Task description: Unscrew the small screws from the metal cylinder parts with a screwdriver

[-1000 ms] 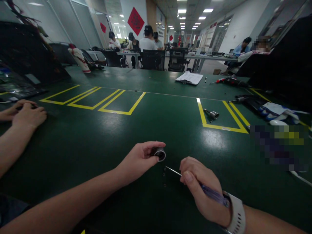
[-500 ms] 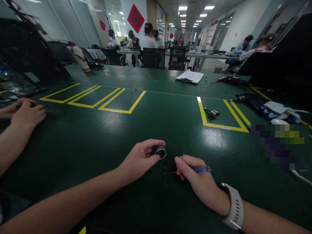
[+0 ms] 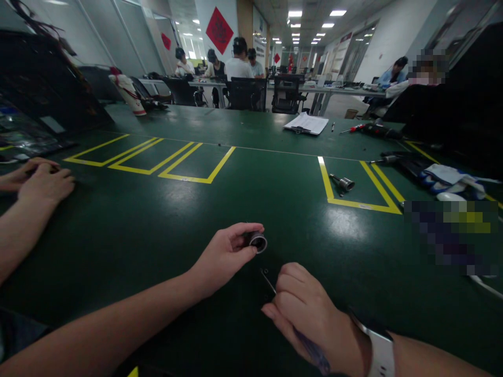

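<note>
My left hand (image 3: pixel 223 256) is closed on a small dark cylindrical part with a silver rim (image 3: pixel 256 241), held just above the green table (image 3: pixel 157 220). My right hand (image 3: pixel 304 309), with a white watch at the wrist, grips a thin screwdriver with a purple handle (image 3: pixel 310 352). Its metal tip (image 3: pixel 266 279) points at a few tiny screws (image 3: pixel 265 272) lying on the table just below the part.
Another person's hands (image 3: pixel 41 180) rest on the table at the far left. A metal fitting (image 3: pixel 342 183) lies inside a yellow taped box. Papers (image 3: pixel 306 124), a red screwdriver (image 3: pixel 351 129), gloves (image 3: pixel 446 175) and tools sit at the back right. People sit at distant desks.
My right hand has turned and drawn back toward me, so the screwdriver now points up-left at the small screws instead of lying level. My left hand with the part has hardly moved.
</note>
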A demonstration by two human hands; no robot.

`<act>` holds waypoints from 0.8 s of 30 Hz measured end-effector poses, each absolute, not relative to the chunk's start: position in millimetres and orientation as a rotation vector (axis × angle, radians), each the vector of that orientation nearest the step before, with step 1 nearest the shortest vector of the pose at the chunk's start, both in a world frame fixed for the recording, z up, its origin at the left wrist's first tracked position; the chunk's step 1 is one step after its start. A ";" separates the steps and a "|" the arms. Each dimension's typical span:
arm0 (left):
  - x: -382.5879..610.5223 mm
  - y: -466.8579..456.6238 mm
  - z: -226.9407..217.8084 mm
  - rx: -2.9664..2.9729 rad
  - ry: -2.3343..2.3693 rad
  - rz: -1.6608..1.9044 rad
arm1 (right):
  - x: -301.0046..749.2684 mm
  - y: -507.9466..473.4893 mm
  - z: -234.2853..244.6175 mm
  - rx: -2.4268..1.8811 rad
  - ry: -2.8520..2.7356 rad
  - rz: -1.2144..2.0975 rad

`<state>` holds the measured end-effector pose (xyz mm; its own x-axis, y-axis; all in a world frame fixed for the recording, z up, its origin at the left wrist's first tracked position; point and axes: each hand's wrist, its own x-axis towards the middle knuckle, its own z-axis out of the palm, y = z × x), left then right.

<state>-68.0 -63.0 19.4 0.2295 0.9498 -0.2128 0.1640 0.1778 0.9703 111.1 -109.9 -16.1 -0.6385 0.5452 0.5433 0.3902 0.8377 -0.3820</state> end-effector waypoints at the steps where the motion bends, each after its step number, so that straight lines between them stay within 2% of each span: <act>1: -68.0 -62.8 19.1 1.265 1.207 0.822 | 111.6 -109.5 -14.8 -0.667 -2.305 0.259; 7: -67.7 -65.0 17.8 1.279 1.184 0.815 | 113.8 -105.5 -7.3 -0.624 -2.134 0.158; 24: -61.1 -70.4 9.9 1.444 1.185 0.830 | 111.0 -103.6 -9.6 -0.685 -2.235 0.107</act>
